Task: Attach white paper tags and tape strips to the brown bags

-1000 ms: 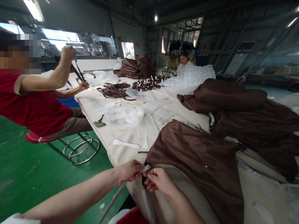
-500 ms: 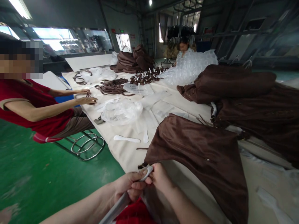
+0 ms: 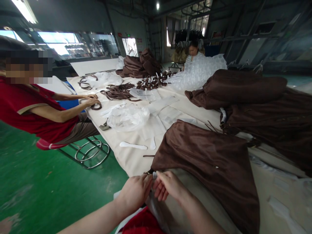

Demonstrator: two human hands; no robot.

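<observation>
A dark brown bag [image 3: 204,152] lies on the table, its near left corner reaching my hands. At that corner is a small metal buckle [image 3: 147,173]. My left hand [image 3: 135,191] is closed over the strap end beside the buckle, its fingers partly hidden. My right hand [image 3: 170,187] pinches a short piece of pale wrapping [image 3: 154,175] between thumb and forefinger, its other fingers curled below. Most of the wrapped strap is hidden by my hands and forearm. Two white plastic pieces, a long toothed one [image 3: 133,145] and a shorter one [image 3: 153,143], lie beyond.
A co-worker in red [image 3: 36,110] sits at the left edge, handling a brown strap [image 3: 96,106]. Brown bags [image 3: 246,87] are piled at right, near bubble wrap [image 3: 202,70]. Crumpled clear plastic [image 3: 128,117] and loose brown straps [image 3: 119,91] lie mid-table. Another person sits far back.
My left hand has turned over and moved up against the buckle. The pale wrapped strap that ran down to the lower left is now mostly out of sight. My right hand's fingers have opened slightly.
</observation>
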